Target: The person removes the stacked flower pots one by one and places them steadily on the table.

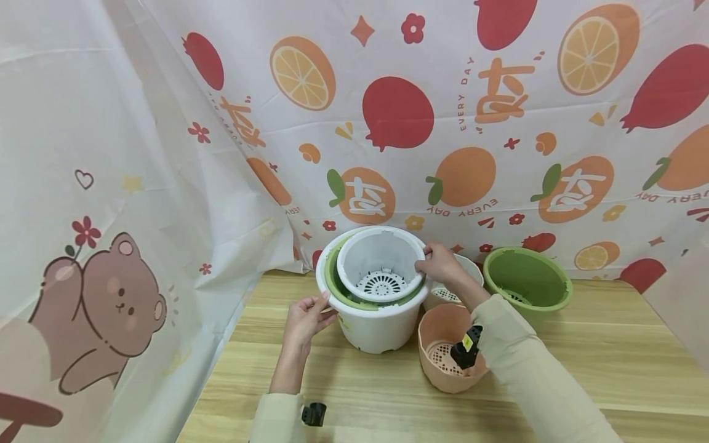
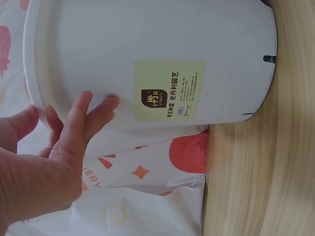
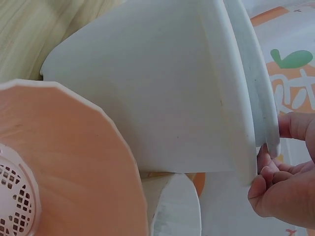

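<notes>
A large white flowerpot (image 1: 376, 332) stands on the wooden table with a green flowerpot (image 1: 335, 284) nested in it. Inside the green one sits a smaller white flowerpot (image 1: 382, 255) with a slotted bottom. My left hand (image 1: 306, 320) grips the large pot's rim at its left side, thumb on the rim and fingers beneath, as the left wrist view shows. A label (image 2: 170, 91) is stuck to that pot's wall. At the right, my right hand (image 1: 443, 266) pinches the rim of the smaller white pot. In the right wrist view that rim (image 3: 268, 98) rises above the large pot's rim.
A peach flowerpot (image 1: 434, 363) with a perforated bottom stands right of the nested stack, under my right forearm. Behind it is another white pot (image 1: 469, 266), partly hidden. Farther right stands a green pot (image 1: 540, 280). A fruit-printed sheet (image 1: 399, 184) hangs behind the table.
</notes>
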Motion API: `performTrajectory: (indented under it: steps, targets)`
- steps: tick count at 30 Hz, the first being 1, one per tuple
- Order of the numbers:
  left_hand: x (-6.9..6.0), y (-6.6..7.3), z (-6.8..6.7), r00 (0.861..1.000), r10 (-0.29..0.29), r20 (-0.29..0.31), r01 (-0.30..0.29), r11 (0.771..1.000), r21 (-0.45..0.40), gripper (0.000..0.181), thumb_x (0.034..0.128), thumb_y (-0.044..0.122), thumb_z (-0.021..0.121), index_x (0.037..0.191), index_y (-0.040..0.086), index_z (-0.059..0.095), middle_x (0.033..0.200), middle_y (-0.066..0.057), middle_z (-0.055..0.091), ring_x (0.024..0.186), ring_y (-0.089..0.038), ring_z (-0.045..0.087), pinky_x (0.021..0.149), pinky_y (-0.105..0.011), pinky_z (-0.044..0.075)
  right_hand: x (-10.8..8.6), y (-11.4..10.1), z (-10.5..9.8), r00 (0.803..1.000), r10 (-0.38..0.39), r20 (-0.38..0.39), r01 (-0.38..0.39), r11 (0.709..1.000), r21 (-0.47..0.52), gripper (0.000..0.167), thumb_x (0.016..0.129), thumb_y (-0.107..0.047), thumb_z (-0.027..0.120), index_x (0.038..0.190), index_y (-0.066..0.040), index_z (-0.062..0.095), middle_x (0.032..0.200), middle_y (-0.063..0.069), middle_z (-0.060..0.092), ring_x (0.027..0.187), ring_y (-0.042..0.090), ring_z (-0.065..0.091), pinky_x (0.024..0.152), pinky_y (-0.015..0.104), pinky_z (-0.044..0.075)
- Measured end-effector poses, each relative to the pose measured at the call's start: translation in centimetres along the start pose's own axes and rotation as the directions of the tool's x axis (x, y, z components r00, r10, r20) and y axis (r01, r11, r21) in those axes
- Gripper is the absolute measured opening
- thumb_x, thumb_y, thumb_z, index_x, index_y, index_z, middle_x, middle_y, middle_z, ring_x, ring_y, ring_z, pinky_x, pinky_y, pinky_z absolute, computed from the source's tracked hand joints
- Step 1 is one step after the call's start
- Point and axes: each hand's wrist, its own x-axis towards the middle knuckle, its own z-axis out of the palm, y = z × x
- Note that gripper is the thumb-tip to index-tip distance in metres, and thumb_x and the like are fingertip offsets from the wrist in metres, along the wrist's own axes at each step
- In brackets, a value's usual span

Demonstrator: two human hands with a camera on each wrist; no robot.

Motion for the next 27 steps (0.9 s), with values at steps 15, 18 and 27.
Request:
performTrajectory:
  steps: [15,18,27]
  targets:
    - [-0.03,-0.03,-0.03,1.0,0.009,0.012,-0.009,1.0,-0.012,0.025,0.0925,0.013,0.055,0.094,-0.012,0.055,0.09,-0.011,0.06,0.076,-0.019,0.065,0.075,-0.028,0.056,-0.31,0.17,-0.12,1.0,0.022,0.006,-0.023,0.999,0.047,0.021,0.085,-0.004,0.055,0.102,0.005,0.049,0.086,0.013,0.047,0.08,0.022,0.048,0.06,0.023,0.047]
    - [-0.08,-0.03,-0.03,1.0,0.008,0.01,-0.008,1.0,-0.017,0.025,0.0926,0.013,0.055,0.093,-0.011,0.056,0.09,-0.011,0.06,0.076,-0.019,0.065,0.075,-0.028,0.056,-0.27,0.21,-0.17,1.0,0.017,0.007,-0.017,0.998,0.057,0.021,0.085,-0.004,0.055,0.102,0.005,0.048,0.086,0.013,0.047,0.08,0.022,0.048,0.061,0.023,0.047]
    - [-0.04,-0.08,-0.01,1.0,0.008,0.004,-0.008,1.0,-0.021,0.025,0.0929,0.013,0.055,0.094,-0.012,0.055,0.091,-0.012,0.06,0.075,-0.019,0.065,0.075,-0.029,0.056,-0.01,0.28,-0.5,1.0,0.005,-0.011,-0.005,0.999,0.049,0.019,0.083,-0.005,0.055,0.098,0.004,0.049,0.078,0.008,0.045,0.075,0.019,0.045,0.059,0.022,0.041]
